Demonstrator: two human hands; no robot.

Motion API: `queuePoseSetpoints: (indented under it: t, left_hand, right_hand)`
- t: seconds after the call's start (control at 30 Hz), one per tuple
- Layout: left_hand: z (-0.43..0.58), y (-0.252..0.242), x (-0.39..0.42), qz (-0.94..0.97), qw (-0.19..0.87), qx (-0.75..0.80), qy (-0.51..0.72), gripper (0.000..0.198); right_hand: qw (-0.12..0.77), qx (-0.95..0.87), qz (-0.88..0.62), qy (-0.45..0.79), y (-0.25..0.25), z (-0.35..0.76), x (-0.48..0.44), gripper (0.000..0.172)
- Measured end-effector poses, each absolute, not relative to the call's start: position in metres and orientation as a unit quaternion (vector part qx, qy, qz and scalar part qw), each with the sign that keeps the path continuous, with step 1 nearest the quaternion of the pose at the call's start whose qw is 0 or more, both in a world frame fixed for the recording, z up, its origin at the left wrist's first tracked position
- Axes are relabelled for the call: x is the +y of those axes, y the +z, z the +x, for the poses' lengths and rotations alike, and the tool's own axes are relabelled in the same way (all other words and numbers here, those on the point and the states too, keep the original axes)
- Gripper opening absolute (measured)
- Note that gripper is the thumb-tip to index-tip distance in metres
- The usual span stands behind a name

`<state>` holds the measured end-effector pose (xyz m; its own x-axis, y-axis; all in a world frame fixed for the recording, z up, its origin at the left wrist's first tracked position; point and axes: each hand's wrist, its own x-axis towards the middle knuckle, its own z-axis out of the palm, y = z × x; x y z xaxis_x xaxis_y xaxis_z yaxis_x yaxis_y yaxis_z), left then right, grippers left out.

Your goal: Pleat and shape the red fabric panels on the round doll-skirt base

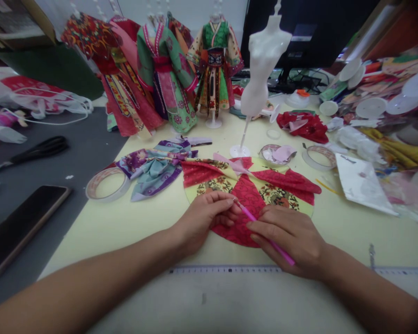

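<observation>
While right hand clamps slim pink pen-shaped tool mid-frame, its axis slants up-left to pinched-together left hand.

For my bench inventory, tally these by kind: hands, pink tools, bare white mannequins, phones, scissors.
Bare left hand plus bare right hand: 2
Slim pink pen-shaped tool: 1
Bare white mannequin: 1
Flat black-screened phone: 1
Black-handled scissors: 1
Total: 6

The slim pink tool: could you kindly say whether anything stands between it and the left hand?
Nothing visible does: the slim pink tool, held in the right hand, has its tip at the left hand. Patterned red and yellow fabric lies beneath.
</observation>
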<state>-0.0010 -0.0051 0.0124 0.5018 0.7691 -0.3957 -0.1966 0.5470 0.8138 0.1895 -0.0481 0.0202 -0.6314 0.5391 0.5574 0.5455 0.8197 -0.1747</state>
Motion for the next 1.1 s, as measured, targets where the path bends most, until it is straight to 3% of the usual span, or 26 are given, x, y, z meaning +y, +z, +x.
queuePoseSetpoints:
  t: [0.37,0.7,1.1]
  left_hand:
    - [-0.003,0.012,-0.005,0.357,0.785,0.398,0.312,0.011]
    - [-0.002,0.015,-0.006,0.369,0.764,0.414,0.331,0.011]
    - [-0.014,0.042,0.005,0.486,0.643,0.417,0.42,0.015]
  right_hand:
    - [0.335,-0.891,-0.305,0.032,0.022,0.191,-0.05,0.02]
    - [0.492,-0.636,-0.478,0.354,0.026,0.195,-0.043,0.013]
    - [0.416,-0.718,-0.482,0.282,0.02,0.196,-0.039,0.018]
